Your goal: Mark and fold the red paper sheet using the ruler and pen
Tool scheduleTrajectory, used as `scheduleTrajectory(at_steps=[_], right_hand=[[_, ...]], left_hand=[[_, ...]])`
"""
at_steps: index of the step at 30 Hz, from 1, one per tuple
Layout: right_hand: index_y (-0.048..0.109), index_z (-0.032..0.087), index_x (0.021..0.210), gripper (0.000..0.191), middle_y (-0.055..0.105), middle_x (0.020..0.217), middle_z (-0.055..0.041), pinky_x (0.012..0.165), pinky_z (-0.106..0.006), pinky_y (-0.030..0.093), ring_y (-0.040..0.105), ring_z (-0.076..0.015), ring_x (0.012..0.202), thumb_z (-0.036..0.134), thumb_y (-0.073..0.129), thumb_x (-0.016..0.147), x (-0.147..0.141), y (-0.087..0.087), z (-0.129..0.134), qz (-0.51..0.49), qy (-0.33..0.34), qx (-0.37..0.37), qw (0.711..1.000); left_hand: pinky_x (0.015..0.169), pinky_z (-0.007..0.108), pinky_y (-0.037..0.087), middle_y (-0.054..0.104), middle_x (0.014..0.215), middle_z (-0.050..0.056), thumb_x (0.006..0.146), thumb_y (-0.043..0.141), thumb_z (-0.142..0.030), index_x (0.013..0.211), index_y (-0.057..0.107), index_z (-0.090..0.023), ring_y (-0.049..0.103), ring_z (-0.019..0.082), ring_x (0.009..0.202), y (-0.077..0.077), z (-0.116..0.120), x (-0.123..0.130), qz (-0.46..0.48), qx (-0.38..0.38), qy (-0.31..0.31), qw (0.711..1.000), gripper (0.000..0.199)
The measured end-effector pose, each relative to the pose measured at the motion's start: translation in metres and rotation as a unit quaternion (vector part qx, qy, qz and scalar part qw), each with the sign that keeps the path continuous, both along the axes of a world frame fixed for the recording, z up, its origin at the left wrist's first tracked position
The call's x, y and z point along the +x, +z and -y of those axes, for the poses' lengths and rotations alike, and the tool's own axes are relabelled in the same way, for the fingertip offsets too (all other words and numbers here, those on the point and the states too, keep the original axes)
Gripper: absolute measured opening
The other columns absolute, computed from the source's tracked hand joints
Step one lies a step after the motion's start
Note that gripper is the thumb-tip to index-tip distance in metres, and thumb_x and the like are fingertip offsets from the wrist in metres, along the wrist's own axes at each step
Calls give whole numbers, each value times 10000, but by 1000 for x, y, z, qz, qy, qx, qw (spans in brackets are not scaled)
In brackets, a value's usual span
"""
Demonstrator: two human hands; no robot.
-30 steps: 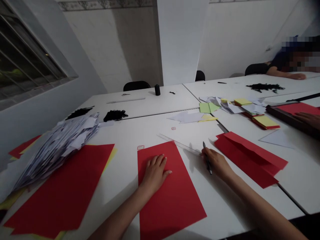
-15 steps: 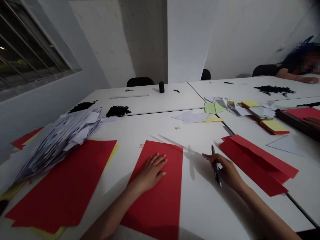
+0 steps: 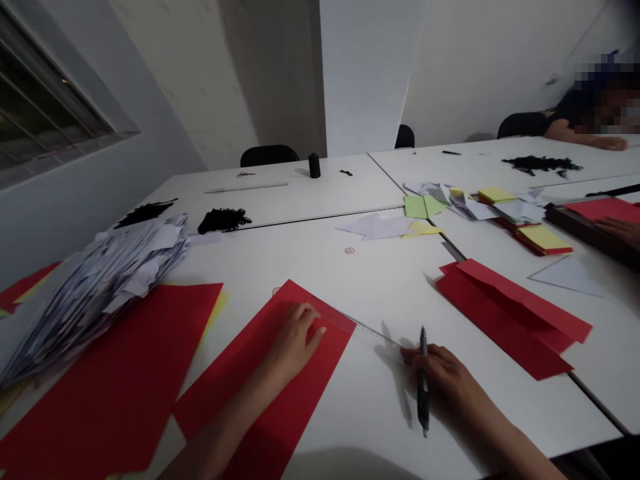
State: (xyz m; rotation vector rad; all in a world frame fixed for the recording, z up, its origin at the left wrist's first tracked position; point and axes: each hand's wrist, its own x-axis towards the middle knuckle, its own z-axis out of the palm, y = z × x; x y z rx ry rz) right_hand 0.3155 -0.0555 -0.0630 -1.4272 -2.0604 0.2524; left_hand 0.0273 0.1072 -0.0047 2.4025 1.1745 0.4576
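Observation:
My left hand (image 3: pixel 295 337) rests on a red sheet of paper (image 3: pixel 285 427), its fingers bent and its thumb apart. The sheet lies at a slant on the table in front of me. My right hand (image 3: pixel 445 377), just right of the sheet, holds a dark pen (image 3: pixel 423 393), pointing away from me between the fingers. Its fingertips also pinch one end of a thin, clear ruler (image 3: pixel 376 333). The ruler crosses the upper part of the red sheet, close to my left fingertips. Whether those fingertips touch the ruler, I cannot tell.
At left are red sheets (image 3: pixel 125 373) beside a heap of white paper (image 3: pixel 115 280). Folded red paper (image 3: pixel 510 320) lies at right. Farther back are a black thread spool (image 3: pixel 314 165), black yarn (image 3: pixel 225 219) and sticky notes (image 3: pixel 543 238). A person (image 3: pixel 590 120) sits far right.
The red sheet has turned clockwise. My left fingers have gone from spread to bent. My right hand has come nearer, bringing the ruler down onto the sheet's upper part.

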Motion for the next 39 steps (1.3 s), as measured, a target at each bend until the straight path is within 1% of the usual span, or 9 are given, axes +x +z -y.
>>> scheduleTrajectory(at_steps=[3, 7, 10, 13, 16, 20, 25, 30, 39], right_hand=[[520, 206, 952, 208, 649, 944, -99, 673, -338, 491, 599, -210, 811, 32, 447, 863, 0, 7, -9, -7, 0, -18, 1000], [531, 203, 1008, 227, 602, 896, -77, 667, -293, 475, 580, -178, 771, 53, 455, 856, -6, 24, -39, -52, -3, -90, 995], [528, 206, 1018, 211, 587, 930, -63, 679, -271, 467, 575, -152, 747, 95, 503, 841, -17, 36, -71, -96, -3, -136, 986], [505, 211, 952, 182, 577, 820, -7, 606, -225, 421, 532, -121, 665, 87, 499, 817, -31, 42, -98, -121, 20, -184, 975], [486, 211, 900, 133, 550, 732, 27, 566, -208, 379, 484, -104, 606, 113, 515, 815, -40, 41, -112, -132, 24, -204, 970], [496, 208, 883, 142, 560, 757, 14, 591, -225, 390, 492, -117, 636, 103, 530, 793, -38, 34, -114, -123, 43, -207, 970], [505, 206, 921, 168, 590, 863, -30, 674, -263, 428, 539, -153, 757, 88, 512, 801, -31, 28, -112, -125, 81, -171, 974], [486, 215, 928, 133, 593, 811, 6, 624, -235, 429, 544, -122, 675, 141, 548, 838, -27, 22, -112, -196, 69, -209, 956], [513, 200, 918, 152, 574, 849, -20, 660, -255, 437, 529, -141, 729, 101, 550, 810, -28, 30, -114, -155, 89, -185, 966]], left_hand=[[946, 447, 453, 540, 1197, 70, 876, 549, -245, 1121, 572, -226, 492, 248, 1125, -15, 2, 20, -4, 53, -33, 998, 247], [982, 484, 420, 542, 1217, 77, 883, 550, -244, 1179, 551, -216, 463, 270, 1145, -33, 3, 29, -11, 96, -49, 994, 298], [964, 493, 424, 558, 1177, 70, 890, 543, -241, 1131, 574, -220, 478, 266, 1108, -36, 3, 28, -6, 115, -49, 992, 244], [946, 480, 437, 562, 1151, 62, 891, 537, -209, 1098, 591, -228, 486, 253, 1085, -36, 3, 27, 9, 114, -58, 992, 215], [939, 447, 454, 552, 1168, 59, 898, 520, -175, 1119, 585, -232, 482, 234, 1090, -36, 4, 26, 27, 95, -70, 993, 237], [955, 439, 459, 538, 1200, 52, 906, 517, -176, 1131, 590, -251, 481, 229, 1118, -36, 3, 26, 45, 73, -77, 993, 248], [955, 428, 477, 525, 1222, 48, 923, 499, -194, 1159, 588, -273, 485, 225, 1135, -36, 1, 26, 46, 34, -77, 995, 264], [978, 410, 478, 517, 1256, 35, 942, 461, -175, 1202, 561, -290, 486, 206, 1160, -37, 1, 26, 48, 6, -86, 995, 301], [1013, 444, 459, 513, 1279, 34, 948, 462, -186, 1186, 546, -275, 469, 212, 1203, -36, 2, 28, 60, 1, -95, 994, 268]])
